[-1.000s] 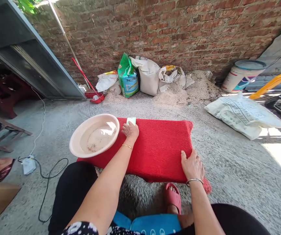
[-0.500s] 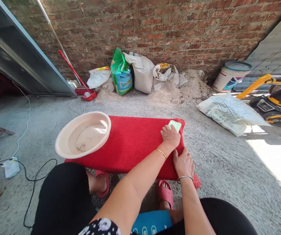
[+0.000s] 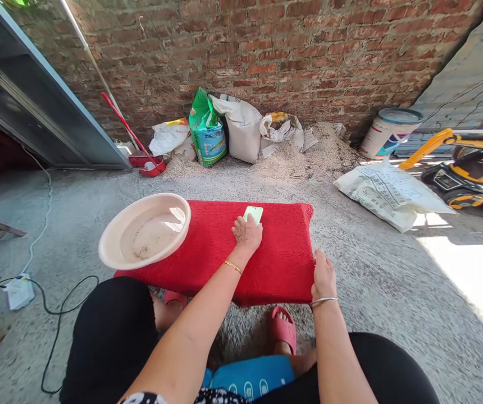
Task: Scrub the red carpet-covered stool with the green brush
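My left hand (image 3: 247, 232) is closed on a pale green, flat, rounded rectangular block (image 3: 253, 214), pressed against a red knitted cloth (image 3: 208, 241). The block's exact kind is unclear, and the palm covers part of it. The cloth lies over a low bench or board, its edges draped down. At the cloth's right edge, my right hand (image 3: 324, 275) rests with its fingers stretched forward along the side, seemingly holding nothing. A pale plastic basin (image 3: 109, 241) stands on the left end of the cloth, with shallow water and dark specks inside.
Filled sacks (image 3: 244, 132) and a gravel pile (image 3: 292, 160) line the brick wall. Right are a bucket (image 3: 388, 134), a white sack (image 3: 384, 191) and a yellow toy digger (image 3: 469, 174). A black cable (image 3: 59, 325) and a white power strip (image 3: 19, 292) lie left.
My left hand has slid left along the cloth with the green block. My right hand has shifted from the cloth's top to its right side, and the near right corner no longer sticks out.
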### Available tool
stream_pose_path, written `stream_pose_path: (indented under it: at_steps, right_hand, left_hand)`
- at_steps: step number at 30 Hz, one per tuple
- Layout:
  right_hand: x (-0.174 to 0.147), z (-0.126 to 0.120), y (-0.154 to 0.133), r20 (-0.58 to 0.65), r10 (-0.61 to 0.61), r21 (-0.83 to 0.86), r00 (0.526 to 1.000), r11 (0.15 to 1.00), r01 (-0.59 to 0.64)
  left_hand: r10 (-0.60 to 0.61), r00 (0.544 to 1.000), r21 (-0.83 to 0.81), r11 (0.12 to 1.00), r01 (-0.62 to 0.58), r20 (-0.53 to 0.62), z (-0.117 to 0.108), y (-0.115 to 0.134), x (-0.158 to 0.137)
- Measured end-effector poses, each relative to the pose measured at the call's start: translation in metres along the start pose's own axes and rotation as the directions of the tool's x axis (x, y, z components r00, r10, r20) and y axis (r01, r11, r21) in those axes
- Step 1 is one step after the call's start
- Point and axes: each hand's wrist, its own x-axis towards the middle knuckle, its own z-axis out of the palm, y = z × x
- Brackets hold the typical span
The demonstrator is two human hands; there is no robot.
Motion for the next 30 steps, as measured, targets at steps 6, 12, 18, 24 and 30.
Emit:
stream_pose_path:
  at_steps: [6, 12, 18, 24, 30]
  right_hand:
    - [0.011, -0.016, 0.005, 0.037, 0.251, 0.316, 0.967, 0.915, -0.249]
    - [0.012, -0.025, 0.012, 0.120, 0.265, 0.434, 0.957, 0.853, -0.290]
    - [0.011, -0.029, 0.013, 0.180, 0.177, 0.302, 0.968, 0.926, -0.225]
    - [0.013, -0.030, 0.016, 0.085, 0.199, 0.259, 0.976, 0.942, -0.215]
    - [0.017, -0.038, 0.020, 0.265, 0.252, 0.367, 0.931, 0.866, -0.339]
  left_hand:
    - [0.366, 0.928, -0.010, 0.931, -0.366, 0.074, 0.025, 0.031, -0.065]
    - [0.592, 0.780, -0.110, 0.806, -0.582, 0.203, 0.006, 0.017, -0.100]
    - [0.122, 0.993, 0.066, 0.990, -0.122, 0.010, -0.015, -0.047, -0.058]
    - [0.178, 0.984, 0.155, 0.972, -0.174, -0.016, 0.001, -0.044, -0.074]
    - [0.509, 0.853, 0.019, 0.858, -0.514, 0.119, 0.024, 0.007, -0.145]
